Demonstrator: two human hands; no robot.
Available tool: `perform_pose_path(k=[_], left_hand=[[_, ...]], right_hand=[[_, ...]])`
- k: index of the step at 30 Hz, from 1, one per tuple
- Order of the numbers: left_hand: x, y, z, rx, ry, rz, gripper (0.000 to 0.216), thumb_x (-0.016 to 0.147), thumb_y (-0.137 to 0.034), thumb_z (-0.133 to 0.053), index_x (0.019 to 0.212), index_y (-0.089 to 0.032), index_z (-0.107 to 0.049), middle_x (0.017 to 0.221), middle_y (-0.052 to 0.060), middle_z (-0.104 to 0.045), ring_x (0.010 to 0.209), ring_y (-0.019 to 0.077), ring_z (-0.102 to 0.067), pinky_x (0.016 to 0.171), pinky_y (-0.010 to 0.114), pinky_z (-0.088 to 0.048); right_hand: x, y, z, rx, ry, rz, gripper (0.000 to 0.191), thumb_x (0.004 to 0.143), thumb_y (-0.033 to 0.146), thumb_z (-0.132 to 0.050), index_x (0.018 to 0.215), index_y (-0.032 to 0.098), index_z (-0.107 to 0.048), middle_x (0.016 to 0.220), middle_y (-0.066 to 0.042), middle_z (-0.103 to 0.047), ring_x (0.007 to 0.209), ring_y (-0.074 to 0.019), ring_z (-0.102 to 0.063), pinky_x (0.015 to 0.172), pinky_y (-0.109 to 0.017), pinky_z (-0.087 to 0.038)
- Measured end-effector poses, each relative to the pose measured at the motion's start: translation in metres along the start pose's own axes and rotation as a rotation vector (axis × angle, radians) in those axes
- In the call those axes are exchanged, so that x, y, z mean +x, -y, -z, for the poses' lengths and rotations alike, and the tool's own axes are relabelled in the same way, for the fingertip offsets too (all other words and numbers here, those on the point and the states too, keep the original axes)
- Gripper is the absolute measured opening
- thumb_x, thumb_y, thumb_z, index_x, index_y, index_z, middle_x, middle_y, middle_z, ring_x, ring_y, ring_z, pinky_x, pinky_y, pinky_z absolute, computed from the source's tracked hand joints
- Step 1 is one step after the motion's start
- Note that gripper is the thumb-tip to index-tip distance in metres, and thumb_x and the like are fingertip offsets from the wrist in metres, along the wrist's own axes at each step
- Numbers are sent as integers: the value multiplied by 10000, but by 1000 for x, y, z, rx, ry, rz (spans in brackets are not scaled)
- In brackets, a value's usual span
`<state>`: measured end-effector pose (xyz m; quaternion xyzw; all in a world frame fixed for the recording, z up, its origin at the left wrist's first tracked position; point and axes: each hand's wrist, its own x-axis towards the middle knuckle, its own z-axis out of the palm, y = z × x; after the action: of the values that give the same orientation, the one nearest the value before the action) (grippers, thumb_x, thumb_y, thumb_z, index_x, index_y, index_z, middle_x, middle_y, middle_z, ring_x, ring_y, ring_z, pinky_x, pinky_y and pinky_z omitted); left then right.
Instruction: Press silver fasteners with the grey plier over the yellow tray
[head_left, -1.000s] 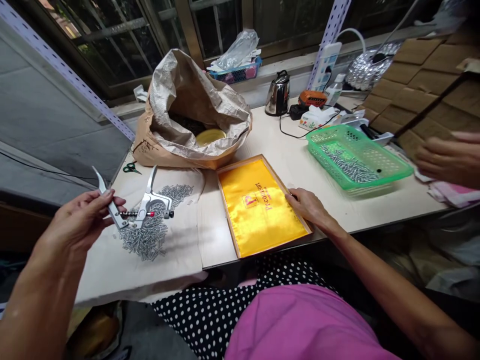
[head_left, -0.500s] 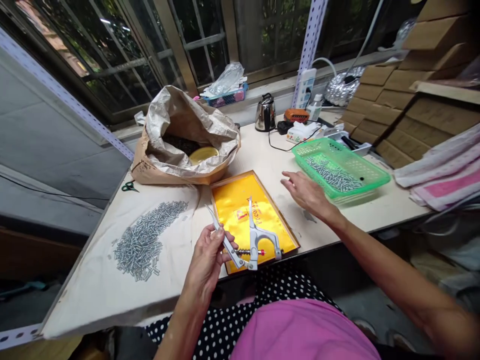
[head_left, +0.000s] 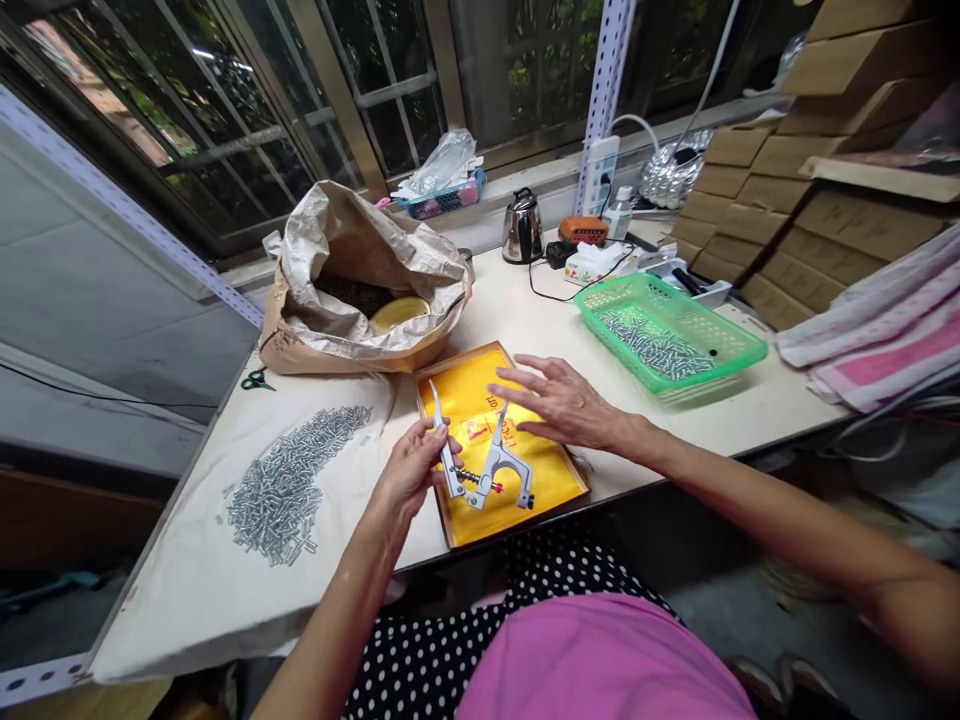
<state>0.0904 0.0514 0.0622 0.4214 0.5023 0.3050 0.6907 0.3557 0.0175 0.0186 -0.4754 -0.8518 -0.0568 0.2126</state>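
My left hand point(head_left: 415, 462) grips one handle of silver snap-fastener pliers point(head_left: 491, 468), which have a spring and a red tip between their arms. The pliers are above a yellow printed sheet in a brown-edged tray point(head_left: 450, 528). My right hand point(head_left: 555, 400) is over the tray's right side, fingers spread, close to the pliers' other handle; whether it touches that handle I cannot tell. A heap of small metal pieces point(head_left: 281, 490) lies on the cloth to the left. More such pieces lie in a green basket point(head_left: 592, 325) on the right.
An opened paper sack point(head_left: 352, 355) with a yellow bowl point(head_left: 401, 312) inside stands at the back left, near green-handled scissors point(head_left: 257, 380). Behind are a steel kettle point(head_left: 523, 228), a tissue box point(head_left: 596, 264) and an orange battery-like block point(head_left: 583, 231). Cardboard boxes point(head_left: 832, 220) are stacked at right.
My right hand has moved left from near the green basket to the pliers, its fingers spreading. My left hand has turned and raised the pliers slightly. The view has shifted a little.
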Motion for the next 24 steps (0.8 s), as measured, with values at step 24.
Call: perform_pose_path(k=[24], left_hand=[[-79, -11, 37, -396, -534, -179, 47, 864, -169, -671, 845, -210, -659, 745, 7, -722, 623, 133, -694, 558, 212, -615]], right_hand=[[-3, -99, -4, 193, 438, -652, 331, 901, 230, -464, 1119, 215, -712, 1145, -85, -724, 1028, -260, -661, 806, -307, -459]])
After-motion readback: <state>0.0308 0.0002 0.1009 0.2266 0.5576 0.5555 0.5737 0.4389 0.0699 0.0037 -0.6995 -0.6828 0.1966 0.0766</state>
